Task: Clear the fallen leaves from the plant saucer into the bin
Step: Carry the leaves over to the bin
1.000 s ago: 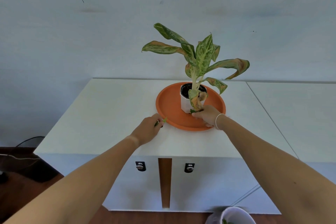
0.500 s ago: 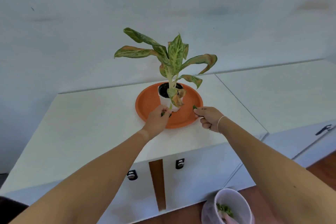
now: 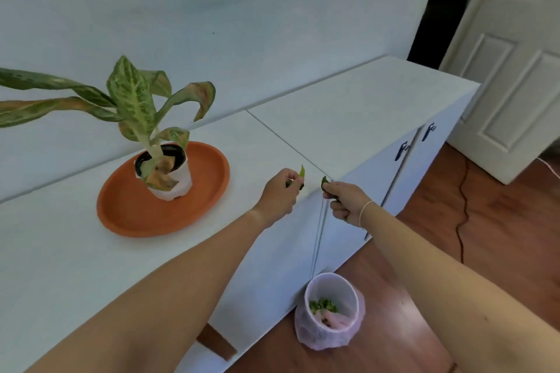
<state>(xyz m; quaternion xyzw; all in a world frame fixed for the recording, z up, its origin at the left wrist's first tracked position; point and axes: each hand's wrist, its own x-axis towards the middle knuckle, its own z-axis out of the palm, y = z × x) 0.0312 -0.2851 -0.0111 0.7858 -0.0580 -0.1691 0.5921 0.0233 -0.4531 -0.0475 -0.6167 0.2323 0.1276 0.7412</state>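
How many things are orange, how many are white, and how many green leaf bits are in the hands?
Orange: 1, the saucer
White: 2, the plant pot and the bin
Green leaf bits: 2, one in the left hand, one in the right hand
Total: 5

Looks like a room in a home, prob. a living rm or hallway. I'm at a long white sideboard (image 3: 348,106) w/ cupboard doors & dark handles (image 3: 402,151), set against a plain pale wall (image 3: 212,3). Wood-look floor (image 3: 500,221), a white panelled door (image 3: 515,63) standing open at the far end. A potted houseplant (image 3: 133,106) on an orange saucer (image 3: 169,215), small lined bin (image 3: 330,321) on the floor, a cable (image 3: 462,209) trailing across it.
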